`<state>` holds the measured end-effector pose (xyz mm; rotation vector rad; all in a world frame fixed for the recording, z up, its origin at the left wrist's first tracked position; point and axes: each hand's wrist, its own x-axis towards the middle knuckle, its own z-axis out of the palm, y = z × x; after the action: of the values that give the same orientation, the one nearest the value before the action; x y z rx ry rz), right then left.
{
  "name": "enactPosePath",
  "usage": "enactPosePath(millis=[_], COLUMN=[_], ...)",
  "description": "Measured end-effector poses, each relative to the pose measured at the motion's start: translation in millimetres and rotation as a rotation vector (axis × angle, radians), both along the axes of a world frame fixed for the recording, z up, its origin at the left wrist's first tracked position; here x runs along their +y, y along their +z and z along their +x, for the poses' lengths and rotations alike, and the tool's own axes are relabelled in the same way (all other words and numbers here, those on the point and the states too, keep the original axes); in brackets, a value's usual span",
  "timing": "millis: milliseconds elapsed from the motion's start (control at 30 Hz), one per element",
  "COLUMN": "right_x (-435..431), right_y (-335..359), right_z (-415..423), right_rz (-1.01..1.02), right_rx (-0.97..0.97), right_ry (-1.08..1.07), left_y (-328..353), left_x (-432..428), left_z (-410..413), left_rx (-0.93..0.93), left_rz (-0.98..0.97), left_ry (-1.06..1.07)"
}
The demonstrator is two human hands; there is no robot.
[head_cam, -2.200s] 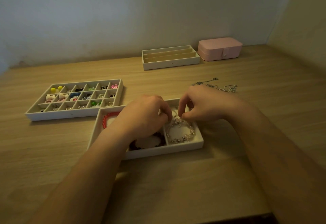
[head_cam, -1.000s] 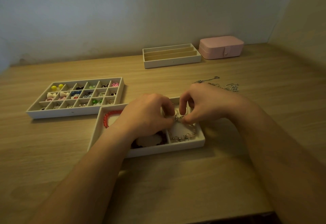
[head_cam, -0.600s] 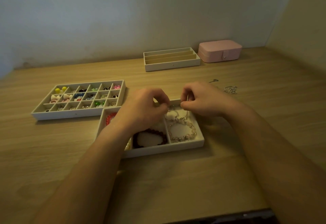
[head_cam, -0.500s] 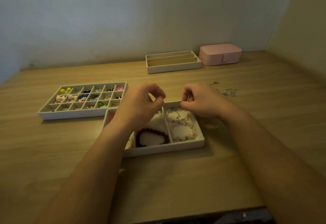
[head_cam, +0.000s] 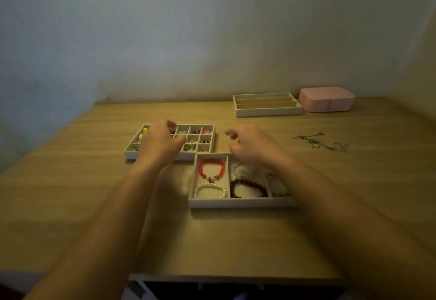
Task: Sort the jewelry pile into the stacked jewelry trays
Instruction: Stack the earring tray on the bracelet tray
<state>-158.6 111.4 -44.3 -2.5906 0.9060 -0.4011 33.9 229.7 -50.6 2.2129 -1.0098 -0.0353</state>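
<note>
A white bracelet tray (head_cam: 240, 203) lies in front of me with a red bracelet (head_cam: 211, 167), a white pearl bracelet (head_cam: 209, 190), a dark bead bracelet (head_cam: 249, 187) and a blurred clear bead bracelet (head_cam: 274, 183). My left hand (head_cam: 158, 142) hovers over the small-compartment tray (head_cam: 210, 128) of colourful beads, fingers loosely curled, holding nothing. My right hand (head_cam: 252, 145) hovers above the bracelet tray's far edge, fingers relaxed and empty. Silver chain jewelry (head_cam: 322, 142) lies loose on the table to the right.
An empty white tray with long slots (head_cam: 267, 111) stands at the back, with a pink jewelry box (head_cam: 326, 99) to its right. The wooden table (head_cam: 70, 193) ends at a front edge close to me. Walls close the back and right.
Both hands have let go of the clear bead bracelet and lifted away from the bracelet tray; the left hand moved left over the bead tray. The camera view tilted up.
</note>
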Motion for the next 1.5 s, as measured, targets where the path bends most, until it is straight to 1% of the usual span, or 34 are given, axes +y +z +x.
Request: enactPosePath(millis=[100,200,300,400,567,733,800,867,967,1000,1067,1200,1267,1333,1433,1500], right_x=[11,17,21,22,20,12,5,1,-3,-4,-1,4,7,11,17,21], right_y=[0,-2,-5,-5,0,11,16,21,27,26,23,8,2,-2,-9,-12], right_z=[32,59,82,100,107,85,67,41,-6,-20,-50,-88,-99,-107,-113,-116], right_rz=[0.138,0.230,0.246,0.253,0.349,0.329,0.313,0.316,0.395,0.445,0.556,0.658,0.698,0.720,0.693,0.647], right_rx=[-0.054,-0.085,-0.053,-0.036,-0.154,-0.356,-0.396,-0.419,-0.467,-0.482,-0.514,-0.550,-0.583,-0.604,-0.612,-0.601], right_ry=[-0.024,-0.138,-0.227,-0.283,-0.368,-0.426,-0.450,-0.474,-0.494,-0.500,-0.490,-0.482,-0.505,-0.514,-0.506,-0.504], left_y=[-15,-26,-35,-35,-24,-13,-7,-1,4,5,6,3,-3,-11,-18,-19], left_x=[20,34,33,24,16,20,22,26,34,37,43,49,50,52,59,63], left_z=[39,66,80,87,85,71,58,42,20,11,-9,-39,-48,-51,-58,-65], left_rx=[-0.003,0.099,0.243,0.287,0.330,0.314,0.351,0.431,0.666,0.720,0.761,0.790,0.761,0.677,0.483,0.430], left_rz=[0.098,0.131,0.095,0.045,-0.016,-0.179,-0.266,-0.344,-0.455,-0.466,-0.446,-0.408,-0.375,-0.342,-0.248,-0.230], left_ry=[0.188,0.315,0.320,0.280,0.314,0.319,0.294,0.262,0.180,0.147,0.089,0.036,0.015,0.033,0.095,0.086])
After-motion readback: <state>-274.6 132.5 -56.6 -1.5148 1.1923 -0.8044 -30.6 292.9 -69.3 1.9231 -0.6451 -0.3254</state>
